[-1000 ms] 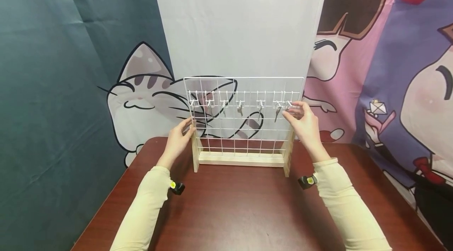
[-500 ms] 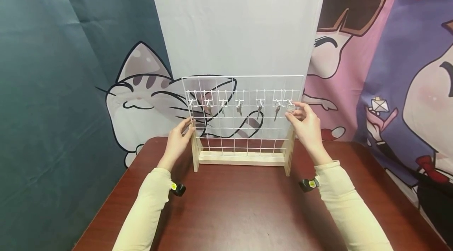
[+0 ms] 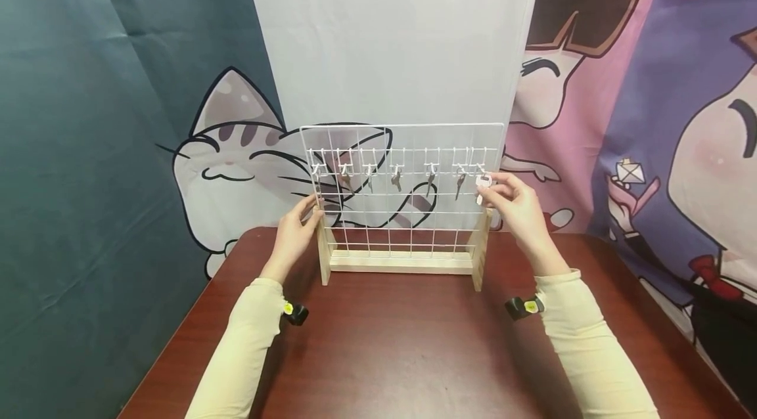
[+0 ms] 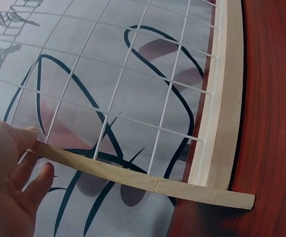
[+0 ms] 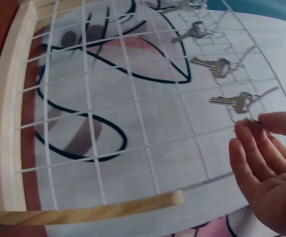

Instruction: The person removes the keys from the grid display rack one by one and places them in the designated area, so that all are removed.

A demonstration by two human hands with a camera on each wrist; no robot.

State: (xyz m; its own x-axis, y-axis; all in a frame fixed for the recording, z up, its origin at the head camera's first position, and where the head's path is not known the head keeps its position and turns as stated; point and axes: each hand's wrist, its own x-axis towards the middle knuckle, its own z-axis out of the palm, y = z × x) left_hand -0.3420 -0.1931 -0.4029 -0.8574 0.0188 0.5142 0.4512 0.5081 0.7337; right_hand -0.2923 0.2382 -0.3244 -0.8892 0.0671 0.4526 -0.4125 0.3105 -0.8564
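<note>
Both hands' fingers are closed: R hand (image 3: pixel 520 209) pinches a silver key (image 3: pixel 483 180) just by the end hook (image 3: pixel 480 168) (can't tell if it's on); L hand (image 3: pixel 294 227) grips L post (image 4: pixel 133 177) of the wire rack (image 3: pixel 401 264). Prob. best: brace post, work key gently w/o jarring adj. key (image 3: pixel 459 186).

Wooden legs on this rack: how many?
2: left leg and right leg, one at each end of the base bar. None seems hidden.
</note>
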